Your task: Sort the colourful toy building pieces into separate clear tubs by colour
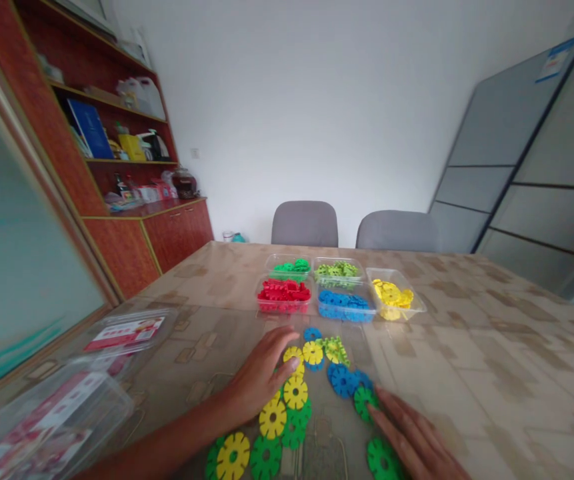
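In the head view, yellow discs (272,419) and green discs (265,459) form a slanting row on the table's near side. My left hand (261,377) lies over the upper part of this row, fingers apart, thumb near a yellow disc. My right hand (409,427) has its fingertips at a green disc (365,403); whether it grips the disc is unclear. That disc adjoins blue discs (343,380). Light green pieces (334,350) lie above them, beside a yellow disc (313,353). Another green disc (381,459) sits below, partly hidden by my right hand.
Beyond the hands stand clear boxes of red pieces (284,293), blue pieces (345,303), yellow pieces (393,295), green pieces (291,269) and light green pieces (337,271). Clear lids (124,331) with labels lie at left. Two grey chairs (305,223) stand behind the table (497,347).
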A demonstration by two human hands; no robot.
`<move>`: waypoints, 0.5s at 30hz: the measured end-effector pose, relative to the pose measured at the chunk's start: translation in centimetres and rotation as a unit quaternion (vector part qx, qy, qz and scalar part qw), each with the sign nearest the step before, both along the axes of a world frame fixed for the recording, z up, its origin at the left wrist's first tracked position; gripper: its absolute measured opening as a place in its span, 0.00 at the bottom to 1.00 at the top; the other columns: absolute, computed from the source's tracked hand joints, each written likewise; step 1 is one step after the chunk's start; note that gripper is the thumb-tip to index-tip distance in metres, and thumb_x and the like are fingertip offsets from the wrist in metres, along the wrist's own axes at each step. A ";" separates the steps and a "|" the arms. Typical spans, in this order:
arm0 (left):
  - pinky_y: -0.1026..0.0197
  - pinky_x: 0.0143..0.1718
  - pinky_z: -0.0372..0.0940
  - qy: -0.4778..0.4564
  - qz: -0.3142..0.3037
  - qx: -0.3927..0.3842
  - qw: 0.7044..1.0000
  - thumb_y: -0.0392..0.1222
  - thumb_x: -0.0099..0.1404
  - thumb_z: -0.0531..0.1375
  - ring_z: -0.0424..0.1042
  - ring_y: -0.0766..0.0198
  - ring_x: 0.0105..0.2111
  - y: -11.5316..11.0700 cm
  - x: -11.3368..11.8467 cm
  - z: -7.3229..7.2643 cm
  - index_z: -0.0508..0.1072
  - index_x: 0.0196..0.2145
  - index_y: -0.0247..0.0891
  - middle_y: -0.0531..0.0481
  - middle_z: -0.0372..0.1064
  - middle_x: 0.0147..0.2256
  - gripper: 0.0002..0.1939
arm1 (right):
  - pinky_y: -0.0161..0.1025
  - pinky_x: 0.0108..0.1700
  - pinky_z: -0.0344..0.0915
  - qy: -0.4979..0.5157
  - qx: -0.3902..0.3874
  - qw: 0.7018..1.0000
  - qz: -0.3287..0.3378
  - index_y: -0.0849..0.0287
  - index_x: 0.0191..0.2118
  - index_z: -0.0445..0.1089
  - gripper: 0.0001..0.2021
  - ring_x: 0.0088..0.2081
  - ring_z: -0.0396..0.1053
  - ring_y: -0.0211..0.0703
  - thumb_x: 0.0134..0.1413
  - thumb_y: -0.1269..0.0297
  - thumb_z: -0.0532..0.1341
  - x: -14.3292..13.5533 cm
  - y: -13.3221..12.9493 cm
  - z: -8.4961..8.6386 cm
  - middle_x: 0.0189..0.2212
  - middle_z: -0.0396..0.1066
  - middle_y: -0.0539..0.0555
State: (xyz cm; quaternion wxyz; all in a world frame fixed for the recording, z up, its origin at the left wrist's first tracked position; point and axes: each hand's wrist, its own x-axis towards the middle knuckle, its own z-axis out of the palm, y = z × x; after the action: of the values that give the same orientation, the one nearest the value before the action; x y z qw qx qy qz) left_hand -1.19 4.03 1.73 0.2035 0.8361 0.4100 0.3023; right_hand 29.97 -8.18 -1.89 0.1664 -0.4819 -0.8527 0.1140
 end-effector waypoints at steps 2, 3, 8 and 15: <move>0.51 0.59 0.55 0.006 0.013 -0.004 1.000 0.44 0.68 0.52 0.59 0.55 0.59 -0.7 0.4 -1.0 0.64 0.55 0.40 0.42 0.61 0.58 0.19 | 0.60 0.57 0.61 0.005 0.016 1.000 0.006 0.39 0.67 0.38 0.36 0.63 0.50 0.64 0.59 0.54 0.57 -0.9 0.9 0.0 0.67 0.42 0.52; 0.50 0.60 0.55 0.005 0.020 -0.002 1.000 0.44 0.68 0.52 0.58 0.54 0.60 -1.0 0.6 -1.5 0.64 0.55 0.40 0.42 0.60 0.58 0.19 | 0.61 0.58 0.59 0.010 0.024 1.000 0.012 0.41 0.68 0.37 0.39 0.64 0.49 0.64 0.57 0.52 0.59 -1.6 1.3 0.2 0.67 0.42 0.54; 0.48 0.60 0.55 -0.042 0.029 0.002 0.999 0.44 0.70 0.48 0.59 0.55 0.59 -1.5 3.4 -2.3 0.64 0.55 0.39 0.40 0.61 0.58 0.18 | 0.62 0.61 0.51 0.034 0.039 0.997 0.053 0.49 0.68 0.41 0.41 0.65 0.46 0.64 0.55 0.49 0.61 -5.5 3.5 2.1 0.67 0.44 0.61; 0.50 0.59 0.57 -0.037 0.004 -0.012 0.999 0.44 0.69 0.50 0.60 0.54 0.58 -1.5 1.3 1.6 0.66 0.53 0.43 0.44 0.62 0.58 0.16 | 0.51 0.60 0.57 0.141 0.033 0.989 0.005 0.54 0.58 0.64 0.19 0.59 0.59 0.52 0.64 0.60 0.53 -5.6 6.6 4.5 0.58 0.64 0.60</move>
State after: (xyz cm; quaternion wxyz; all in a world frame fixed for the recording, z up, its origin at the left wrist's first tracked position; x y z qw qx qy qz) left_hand 0.11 2.57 3.34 0.2271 0.8202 0.4092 0.3290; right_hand 24.34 -1.55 2.61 0.3004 -0.4510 -0.8264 0.1531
